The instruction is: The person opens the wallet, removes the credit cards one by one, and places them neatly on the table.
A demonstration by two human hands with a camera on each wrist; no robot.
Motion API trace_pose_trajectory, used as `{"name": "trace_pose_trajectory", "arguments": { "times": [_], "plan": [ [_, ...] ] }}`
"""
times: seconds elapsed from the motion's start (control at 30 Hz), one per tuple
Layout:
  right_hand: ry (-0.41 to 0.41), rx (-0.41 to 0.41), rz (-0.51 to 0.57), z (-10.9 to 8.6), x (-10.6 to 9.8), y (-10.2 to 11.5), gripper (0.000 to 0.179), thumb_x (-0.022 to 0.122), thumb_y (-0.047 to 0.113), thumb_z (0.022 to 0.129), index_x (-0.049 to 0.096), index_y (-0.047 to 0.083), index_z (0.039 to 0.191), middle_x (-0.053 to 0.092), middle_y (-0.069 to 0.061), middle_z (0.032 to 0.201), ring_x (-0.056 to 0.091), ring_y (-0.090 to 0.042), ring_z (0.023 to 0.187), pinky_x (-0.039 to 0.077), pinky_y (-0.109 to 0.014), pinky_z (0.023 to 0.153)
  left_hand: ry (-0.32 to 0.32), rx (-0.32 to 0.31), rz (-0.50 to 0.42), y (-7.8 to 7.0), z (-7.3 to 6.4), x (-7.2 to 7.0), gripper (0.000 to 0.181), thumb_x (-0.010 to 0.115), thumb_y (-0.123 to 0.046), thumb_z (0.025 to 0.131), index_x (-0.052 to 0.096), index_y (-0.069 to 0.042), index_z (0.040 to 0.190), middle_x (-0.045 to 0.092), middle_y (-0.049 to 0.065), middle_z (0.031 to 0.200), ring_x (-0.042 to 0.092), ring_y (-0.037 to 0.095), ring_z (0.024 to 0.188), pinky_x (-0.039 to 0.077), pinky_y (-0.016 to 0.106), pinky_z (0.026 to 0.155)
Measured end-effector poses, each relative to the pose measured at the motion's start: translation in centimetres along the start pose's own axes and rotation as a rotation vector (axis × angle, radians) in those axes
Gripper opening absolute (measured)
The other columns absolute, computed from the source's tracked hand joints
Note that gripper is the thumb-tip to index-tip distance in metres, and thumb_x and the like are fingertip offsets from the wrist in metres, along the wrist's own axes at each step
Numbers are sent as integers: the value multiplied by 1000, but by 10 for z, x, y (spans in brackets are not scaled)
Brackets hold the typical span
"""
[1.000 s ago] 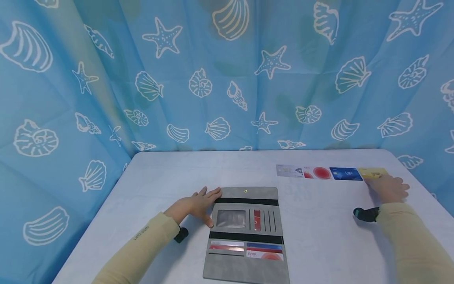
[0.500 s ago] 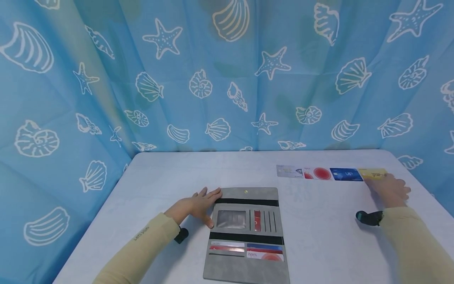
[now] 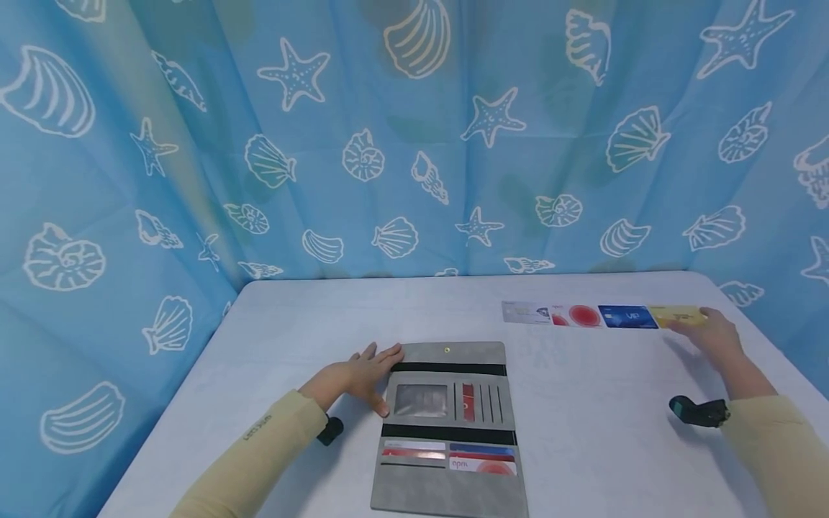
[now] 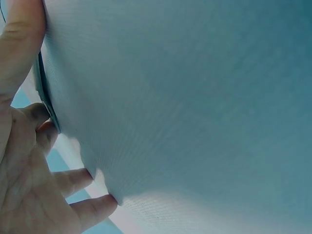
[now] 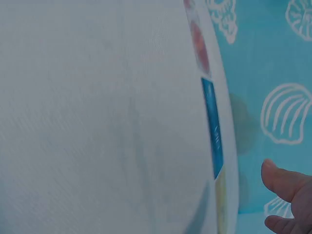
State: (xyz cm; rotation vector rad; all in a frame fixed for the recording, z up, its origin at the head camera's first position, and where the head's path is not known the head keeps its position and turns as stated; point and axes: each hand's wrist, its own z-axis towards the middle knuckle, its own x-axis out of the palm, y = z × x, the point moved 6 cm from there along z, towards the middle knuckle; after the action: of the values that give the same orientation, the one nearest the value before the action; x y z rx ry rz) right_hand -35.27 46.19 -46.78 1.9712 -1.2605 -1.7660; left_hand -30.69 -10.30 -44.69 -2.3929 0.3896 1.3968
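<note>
A grey wallet point(image 3: 448, 496) lies unfolded on the table, with several cards tucked in its slots. My left hand point(image 3: 363, 375) rests at its upper left edge, fingers spread and thumb on the side. In the left wrist view, the left hand's fingertips point(image 4: 100, 207) touch the surface. At the back right is a row of cards: silver point(image 3: 526, 312), white with red circles point(image 3: 576, 316), blue with VIP lettering point(image 3: 627, 316) and yellow point(image 3: 676, 315). My right hand point(image 3: 711, 337) is over the yellow card's right end. In the right wrist view its thumb point(image 5: 280, 183) stands apart from a finger.
A white cloth covers the table point(image 3: 583, 410). Behind and beside it hangs a blue curtain point(image 3: 337, 187) with white shells and starfish. The card row lies close to the table's back edge. A dark camera is strapped at each wrist.
My right forearm has shifted right and toward me, and the right hand's fingers have opened around the card's end. The left hand, wallet and card row have stayed put; the view has turned slightly.
</note>
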Motion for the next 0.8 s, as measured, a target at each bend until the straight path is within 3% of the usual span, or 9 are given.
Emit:
{"name": "trace_pose_trajectory", "arguments": {
  "times": [0.23,0.47,0.6,0.63,0.67,0.8],
  "plan": [
    [-58,-140,-22,32,16,-9,105,44,69,79,-3,3,146,5,-37,142,19,-54,118,28,-70,89,-5,8,11,1,1,1,105,76,-43,68,13,-16,148,5,-1,155,3,34,140,13,52,110],
    [-30,-271,4,29,37,8,103,50,71,76,4,12,148,7,-31,147,23,-53,121,32,-69,85,-10,8,14,2,1,2,105,76,-44,68,13,-16,148,5,-1,155,3,34,140,13,52,110],
    [-3,-341,15,10,50,26,100,52,68,75,7,18,148,15,-29,146,30,-51,120,38,-66,83,-12,8,16,1,1,1,105,76,-44,68,14,-16,148,5,-1,155,3,34,140,14,52,110],
    [8,-343,18,0,52,34,99,53,67,76,8,18,148,17,-29,145,31,-50,119,44,-61,78,-13,8,14,1,1,1,105,76,-44,68,14,-16,148,5,-1,155,3,34,140,14,52,110],
    [15,-343,16,-13,54,43,97,55,65,77,9,18,148,21,-28,144,33,-49,119,48,-55,73,-15,7,12,1,1,1,105,76,-43,68,14,-16,148,5,-1,155,3,34,140,14,52,110],
    [82,-387,25,-77,57,91,90,57,53,83,13,8,147,25,-31,139,34,-48,119,50,-52,76,-22,0,7,1,0,0,104,76,-43,67,15,-16,148,7,-1,155,4,35,140,14,52,110]
  ]
}}
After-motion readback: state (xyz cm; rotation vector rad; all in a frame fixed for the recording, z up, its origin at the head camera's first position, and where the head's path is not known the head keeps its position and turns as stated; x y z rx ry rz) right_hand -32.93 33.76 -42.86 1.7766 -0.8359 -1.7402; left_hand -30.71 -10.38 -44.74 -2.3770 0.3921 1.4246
